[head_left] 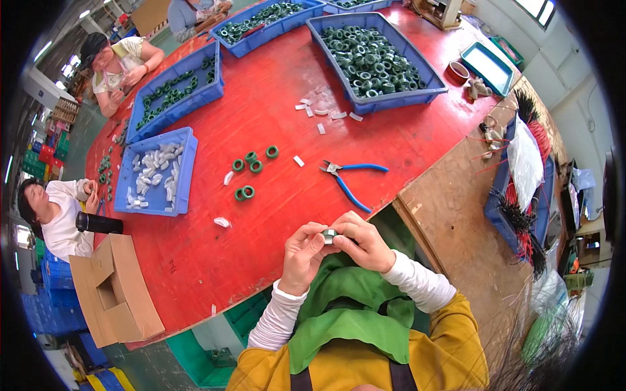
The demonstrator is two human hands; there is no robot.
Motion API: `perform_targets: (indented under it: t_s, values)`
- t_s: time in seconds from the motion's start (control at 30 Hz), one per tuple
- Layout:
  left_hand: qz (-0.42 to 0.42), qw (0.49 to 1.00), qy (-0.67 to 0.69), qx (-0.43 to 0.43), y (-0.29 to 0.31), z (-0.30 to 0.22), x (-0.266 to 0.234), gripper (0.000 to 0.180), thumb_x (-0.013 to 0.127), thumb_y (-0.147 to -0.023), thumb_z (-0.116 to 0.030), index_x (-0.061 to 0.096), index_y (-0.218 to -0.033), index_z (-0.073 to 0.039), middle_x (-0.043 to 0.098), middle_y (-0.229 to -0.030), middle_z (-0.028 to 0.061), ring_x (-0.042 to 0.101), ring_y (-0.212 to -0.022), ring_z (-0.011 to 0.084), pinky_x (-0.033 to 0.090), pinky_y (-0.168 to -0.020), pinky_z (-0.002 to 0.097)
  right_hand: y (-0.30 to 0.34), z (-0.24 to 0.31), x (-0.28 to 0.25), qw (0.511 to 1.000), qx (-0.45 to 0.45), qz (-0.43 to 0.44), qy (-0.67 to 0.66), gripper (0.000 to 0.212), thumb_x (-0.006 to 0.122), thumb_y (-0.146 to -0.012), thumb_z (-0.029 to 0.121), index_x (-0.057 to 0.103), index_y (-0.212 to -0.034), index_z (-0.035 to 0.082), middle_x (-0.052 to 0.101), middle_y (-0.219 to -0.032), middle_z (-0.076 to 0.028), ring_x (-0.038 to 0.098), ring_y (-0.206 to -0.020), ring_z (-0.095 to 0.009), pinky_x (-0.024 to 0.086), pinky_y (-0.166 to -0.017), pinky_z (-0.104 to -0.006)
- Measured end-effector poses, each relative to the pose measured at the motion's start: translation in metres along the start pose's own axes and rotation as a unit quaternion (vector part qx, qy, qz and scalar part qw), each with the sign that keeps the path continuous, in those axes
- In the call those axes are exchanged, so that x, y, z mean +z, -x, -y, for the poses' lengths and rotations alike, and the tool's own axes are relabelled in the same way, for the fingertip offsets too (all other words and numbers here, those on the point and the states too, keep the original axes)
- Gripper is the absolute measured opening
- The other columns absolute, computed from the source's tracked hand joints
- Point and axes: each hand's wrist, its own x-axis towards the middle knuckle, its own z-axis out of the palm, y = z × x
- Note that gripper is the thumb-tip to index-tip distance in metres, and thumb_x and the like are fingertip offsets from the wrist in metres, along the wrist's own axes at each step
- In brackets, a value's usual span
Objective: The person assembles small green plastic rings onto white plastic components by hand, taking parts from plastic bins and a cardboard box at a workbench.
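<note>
My left hand (302,255) and my right hand (365,245) meet in front of my green apron, at the table's near edge. Between their thumbs and fingertips they pinch a small green ring (329,234) with a pale band on its near side. Fingers cover part of the ring. Beyond my hands lie diagonal cutters (353,197) with blue handles spread apart. Several loose green rings (272,152) rest on the red tabletop (195,260) to the left of the cutters. White curved pieces (222,222) are scattered around those rings.
Blue trays of green rings (375,62) stand along the far side. A blue tray (186,195) holds white pieces. At left are a black bottle (99,223) and an open cardboard box (140,306). Co-workers (62,212) sit around the table. Right, a crate holds wire bundles (538,140).
</note>
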Motion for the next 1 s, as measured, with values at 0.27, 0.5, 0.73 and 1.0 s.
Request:
perform_targets:
  t_s: [0.27,0.5,0.73,1.0]
  values:
    - [0.013,0.999,-0.040,-0.025,-0.001,-0.010,0.003,0.016,0.059,-0.092,-0.009,0.058,-0.106,-0.001,0.062,-0.103,0.0085,0.065,-0.091,0.0211,0.058,-0.079,0.0372,-0.006,0.017,-0.006,0.995,0.085,-0.034,-0.029,0.030,0.068,-0.082,0.005,0.058,-0.109,-0.001,0.060,-0.088,-0.009,0.062,-0.079,-0.019,0.050,-0.068,-0.0303]
    - [-0.005,0.999,-0.002,-0.032,-0.005,-0.005,0.003,0.016,0.057,-0.093,-0.009,0.058,-0.107,-0.001,0.064,-0.102,0.0106,0.066,-0.089,0.0214,0.057,-0.080,0.0368,-0.003,0.011,-0.001,0.995,0.065,-0.074,-0.020,0.035,0.070,-0.078,0.003,0.057,-0.110,0.000,0.059,-0.089,-0.009,0.062,-0.079,-0.020,0.050,-0.068,-0.0309]
    - [-0.021,0.998,-0.033,-0.044,-0.006,-0.003,-0.003,0.015,0.056,-0.094,-0.011,0.058,-0.107,-0.002,0.066,-0.099,0.0093,0.065,-0.091,0.0190,0.056,-0.082,0.0369,-0.017,0.021,-0.015,0.969,-0.130,-0.050,0.205,0.038,0.072,-0.065,0.001,0.062,-0.102,0.006,0.057,-0.096,-0.007,0.058,-0.084,-0.026,0.049,-0.071,-0.0359]
    - [-0.040,0.998,0.023,-0.031,-0.010,0.010,-0.010,0.012,0.056,-0.094,-0.009,0.057,-0.104,-0.002,0.066,-0.098,0.0096,0.065,-0.089,0.0187,0.055,-0.077,0.0342,-0.018,0.020,-0.014,0.898,-0.347,-0.056,0.263,0.028,0.069,-0.060,0.009,0.064,-0.087,0.005,0.060,-0.092,-0.006,0.061,-0.085,-0.023,0.051,-0.079,-0.0393]
